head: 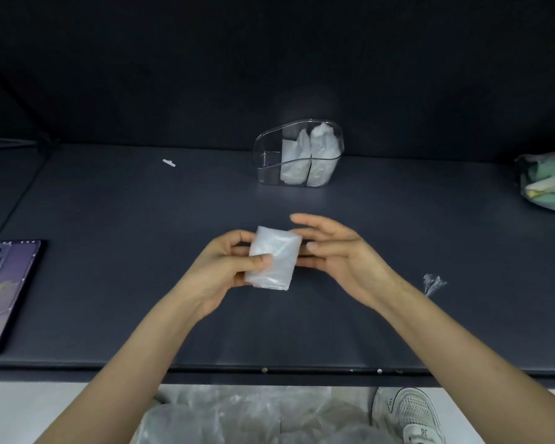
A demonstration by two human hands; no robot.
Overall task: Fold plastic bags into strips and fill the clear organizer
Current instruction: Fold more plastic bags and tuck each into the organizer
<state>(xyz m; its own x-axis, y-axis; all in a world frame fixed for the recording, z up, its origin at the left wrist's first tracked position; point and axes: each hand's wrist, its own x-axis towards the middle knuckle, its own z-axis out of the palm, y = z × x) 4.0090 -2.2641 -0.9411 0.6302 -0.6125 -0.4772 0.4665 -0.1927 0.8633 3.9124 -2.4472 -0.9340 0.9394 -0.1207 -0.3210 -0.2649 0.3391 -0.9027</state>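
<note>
From the head view, the left hand (228, 264) holds a folded bag (274, 256) above the middle of the desk (141, 219), thumb pressed on its front and fingers curled behind it. The bag is a short, pale, translucent packet standing nearly upright. The right hand (337, 251) is open, fingers straight, just beside the bag's right edge; whether it touches the bag cannot be told. The clear organizer (268, 155) stands near the desk's far edge, well beyond the hands, with white folded bags (311, 152) upright in its right part. A phone (4, 293) lies face down at the left edge. A small white piece (169, 162) lies toward the far left. A crumpled clear scrap (433, 283) sits right of the right forearm. A pale green bundle (548, 184) is at the right edge. Below the near edge are loose plastic (237, 415) and a white shoe (414, 415).
</note>
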